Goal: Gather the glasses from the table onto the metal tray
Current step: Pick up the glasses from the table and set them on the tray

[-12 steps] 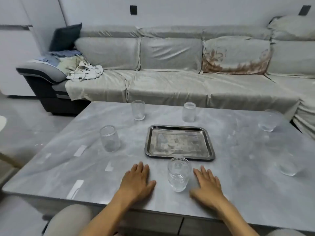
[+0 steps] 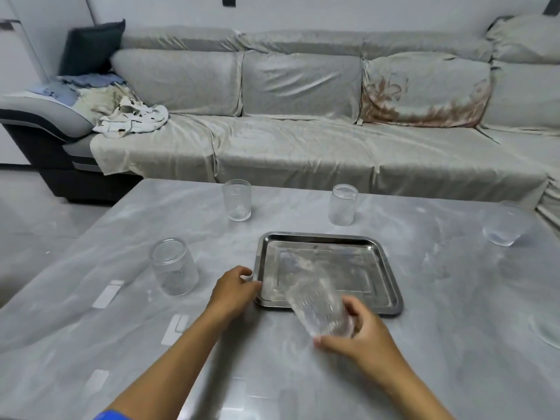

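A square metal tray point(image 2: 391, 274) lies in the middle of the grey marble table point(image 2: 454, 344), with nothing standing on it. My right hand point(image 2: 357, 334) grips a clear ribbed glass point(image 2: 315, 307), tilted and lifted over the tray's near edge. My left hand point(image 2: 235, 289) holds the tray's near left corner. Other clear glasses stand on the table: one at the left point(image 2: 174, 266), one at the back left point(image 2: 237, 200), one behind the tray point(image 2: 342, 204). A low glass point(image 2: 504, 227) sits at the far right, and another point(image 2: 547, 328) is cut off by the right edge.
A long sofa point(image 2: 303, 131) with grey covers runs behind the table, with crumpled clothes point(image 2: 133, 118) on its left end. The table's left edge drops to a tiled floor point(image 2: 36, 225).
Both hands lay flat on the table beside the near glass. Now my right hand has picked that glass up and tilted it toward the tray, and my left hand has moved to the tray's corner.
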